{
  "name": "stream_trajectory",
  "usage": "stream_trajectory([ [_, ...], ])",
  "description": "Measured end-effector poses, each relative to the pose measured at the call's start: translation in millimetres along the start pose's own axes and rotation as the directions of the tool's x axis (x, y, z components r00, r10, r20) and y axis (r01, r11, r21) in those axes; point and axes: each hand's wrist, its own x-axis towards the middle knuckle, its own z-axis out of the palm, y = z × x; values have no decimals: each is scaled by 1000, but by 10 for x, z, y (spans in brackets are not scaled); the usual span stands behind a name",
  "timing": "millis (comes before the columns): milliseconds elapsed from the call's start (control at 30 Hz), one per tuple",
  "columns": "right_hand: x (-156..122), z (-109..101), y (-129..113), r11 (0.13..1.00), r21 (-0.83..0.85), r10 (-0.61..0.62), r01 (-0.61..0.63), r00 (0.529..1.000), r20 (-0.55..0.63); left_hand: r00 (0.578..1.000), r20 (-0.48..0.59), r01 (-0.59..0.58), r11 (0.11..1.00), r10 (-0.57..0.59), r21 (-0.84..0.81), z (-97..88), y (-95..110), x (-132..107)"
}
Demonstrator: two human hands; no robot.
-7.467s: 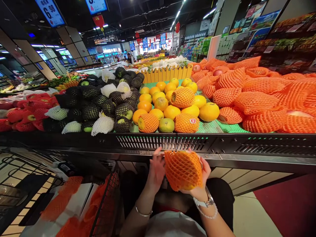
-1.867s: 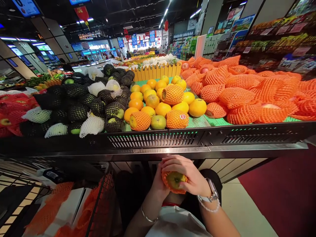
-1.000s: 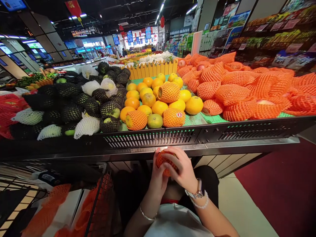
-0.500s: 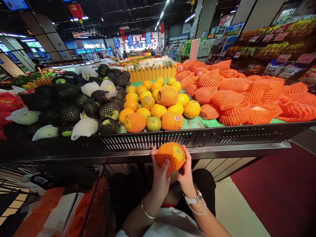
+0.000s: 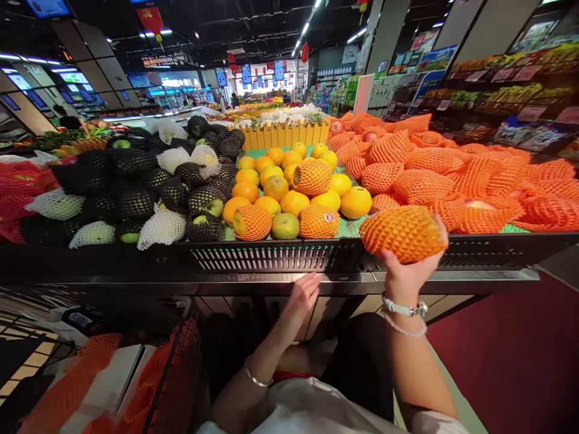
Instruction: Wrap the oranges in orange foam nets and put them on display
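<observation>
My right hand (image 5: pixel 409 271) is closed around a netted orange (image 5: pixel 402 234), its orange foam sleeve stretched over the fruit. It is raised over the front edge of the display, by the corner between the loose oranges (image 5: pixel 294 202) and the heap of fruit in orange foam nets (image 5: pixel 423 181). Below the display rail, my left hand (image 5: pixel 304 296) holds nothing; its fingers lie extended near the metal edge. Two more netted oranges (image 5: pixel 252 223) and a greenish orange (image 5: pixel 285 225) sit at the front of the bin.
Fruit in black and white foam nets (image 5: pixel 174 193) fills the left side. A black slatted rail (image 5: pixel 257 258) runs along the display's front. At lower left stands a cart (image 5: pixel 169 367) with boxes and orange netting. Packaged goods line shelves (image 5: pixel 520 90) at right.
My left hand has let go of the netted orange and dropped slightly. My right hand has carried the orange up and to the right, over the rail.
</observation>
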Motion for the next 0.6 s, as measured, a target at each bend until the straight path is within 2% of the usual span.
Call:
stream_trajectory([
  [100, 334, 145, 123, 993, -105, -42, 54, 993, 112, 991, -87, 115, 983, -104, 140, -521, 173, -265],
  [133, 381, 208, 178, 988, -142, -38, 61, 987, 156, 985, -141, 129, 975, -103, 182, -689, 250, -383],
  [200, 399, 319, 286, 973, -215, -32, 90, 964, 263, 958, -286, 100, 959, -20, 267, -987, 428, -649],
  [267, 362, 379, 360, 947, -287, -28, 142, 929, 368, 899, -434, 115, 926, 57, 359, -1221, 639, -941],
  [300, 342, 385, 380, 934, -316, -25, 168, 911, 412, 850, -507, 95, 905, 143, 414, -1314, 757, -1092],
  [367, 322, 354, 395, 919, -336, -23, 206, 880, 475, 741, -627, 167, 837, 243, 521, -1467, 1013, -1399],
  [433, 338, 289, 402, 924, -324, -1, 205, 847, 532, 627, -714, 336, 719, 311, 609, -1613, 1270, -1700],
  [533, 373, 204, 436, 937, -296, 37, 187, 787, 616, 536, -790, 678, 406, 298, 613, -1894, 1554, -2077],
  [567, 370, 189, 448, 940, -281, 26, 194, 781, 625, 512, -809, 750, 310, 289, 585, -2002, 1596, -2168],
  [600, 354, 180, 457, 944, -259, -1, 203, 789, 614, 514, -815, 785, 236, 270, 573, -2108, 1608, -2236],
])
